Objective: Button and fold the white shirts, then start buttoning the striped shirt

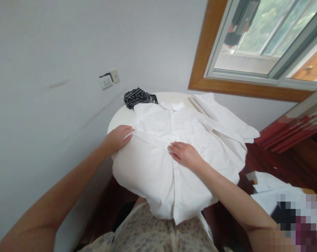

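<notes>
A white collared shirt (145,168) lies spread on a round white table, front side up. Its collar points to the far side, and the hem hangs over the near edge by my lap. One sleeve is folded across the chest, from the left edge toward the button line. My left hand (119,138) rests at the shirt's left edge, fingers stretched over the fold, thumb apart. Near the button line, my right hand (186,154) has its fingers bent on the end of that folded sleeve. The other sleeve spreads out to the right.
Crumpled black-and-white striped cloth (138,98) sits at the table's (116,119) back left. More white fabric (226,119) hangs past the right edge. A wall with a socket (105,82) stands close on the left. Papers (268,192) lie lower right, near a red curtain (289,122).
</notes>
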A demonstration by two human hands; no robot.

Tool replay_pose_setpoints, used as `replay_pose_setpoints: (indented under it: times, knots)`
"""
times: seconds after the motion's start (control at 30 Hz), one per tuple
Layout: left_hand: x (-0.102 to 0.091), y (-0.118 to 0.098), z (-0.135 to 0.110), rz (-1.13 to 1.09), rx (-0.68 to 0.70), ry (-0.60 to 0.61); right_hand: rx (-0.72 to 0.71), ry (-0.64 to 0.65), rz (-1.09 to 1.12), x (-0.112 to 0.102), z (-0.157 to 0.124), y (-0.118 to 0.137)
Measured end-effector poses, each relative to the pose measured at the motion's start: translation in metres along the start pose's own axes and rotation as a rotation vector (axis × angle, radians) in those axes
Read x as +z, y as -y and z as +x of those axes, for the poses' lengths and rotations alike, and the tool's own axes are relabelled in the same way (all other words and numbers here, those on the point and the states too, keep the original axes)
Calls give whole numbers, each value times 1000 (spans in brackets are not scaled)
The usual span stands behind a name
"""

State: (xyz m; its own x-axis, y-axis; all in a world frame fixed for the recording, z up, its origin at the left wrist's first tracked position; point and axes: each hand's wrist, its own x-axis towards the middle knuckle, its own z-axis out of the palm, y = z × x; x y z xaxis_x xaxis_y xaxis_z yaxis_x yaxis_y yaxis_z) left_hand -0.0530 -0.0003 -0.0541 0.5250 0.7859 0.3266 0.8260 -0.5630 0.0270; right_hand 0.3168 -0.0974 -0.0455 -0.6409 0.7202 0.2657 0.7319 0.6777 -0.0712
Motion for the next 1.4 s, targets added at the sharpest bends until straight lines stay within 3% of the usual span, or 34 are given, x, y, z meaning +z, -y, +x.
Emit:
replay_pose_setpoints:
  times: [0.1, 0.33, 0.57, 0.73, 0.87, 1.03, 1.23, 1.4]
  knots:
    - [-4, 1, -9, 13, -9, -10, -4, 33, -40, -1, 2, 2]
    - [-15, -12, 12, 184, -1, 8, -34, 47, -130, -31, 7, 13]
    - [-11, -2, -6, 155, 83, -108, 3, 283, -138, -48, 21, 14]
    - [-5, -5, -6, 138, -15, -155, 124, 184, 51, -37, 99, -18]
    - [1, -4, -6, 129, -221, -245, 190, 117, 195, -4, 188, -37]
    - [7, 0, -13, 65, -344, -263, 319, 115, 179, 37, 275, -32]
    - [8, 3, -13, 29, -350, -212, 494, 112, 155, 61, 331, -24]
    - [9, 3, -11, 12, -374, -191, 520, 94, 179, 74, 346, -29]
